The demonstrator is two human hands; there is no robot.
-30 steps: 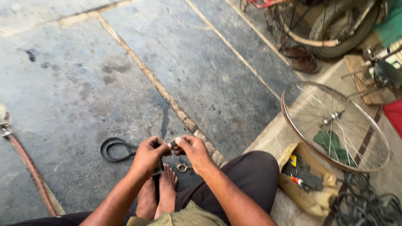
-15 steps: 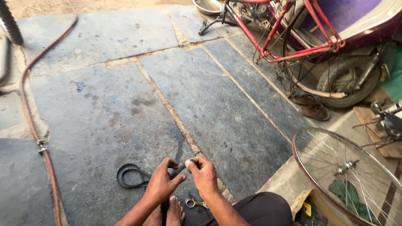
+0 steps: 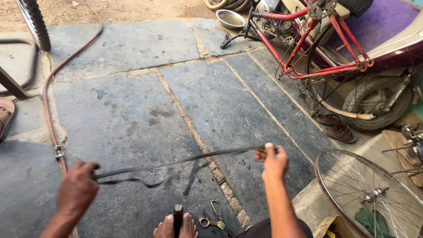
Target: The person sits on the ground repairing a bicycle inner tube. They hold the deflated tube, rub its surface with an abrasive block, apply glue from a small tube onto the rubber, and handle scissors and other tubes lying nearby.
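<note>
A long black rubber strip is stretched nearly level above the stone floor between my two hands. My left hand grips its left end at the lower left, with a short tail hanging beside it. My right hand pinches the right end at centre right. Below the strip, my bare feet press together around a dark upright piece. A pair of scissors lies on the floor just right of my feet.
A bare spoked wheel lies at the lower right. A red bicycle frame and a scooter stand at the upper right, sandals below them. A reddish hose runs down the left. A metal bowl sits far back.
My hands were together in front of me holding the coiled strip; they have moved wide apart and the strip is pulled out long. The camera has tilted up.
</note>
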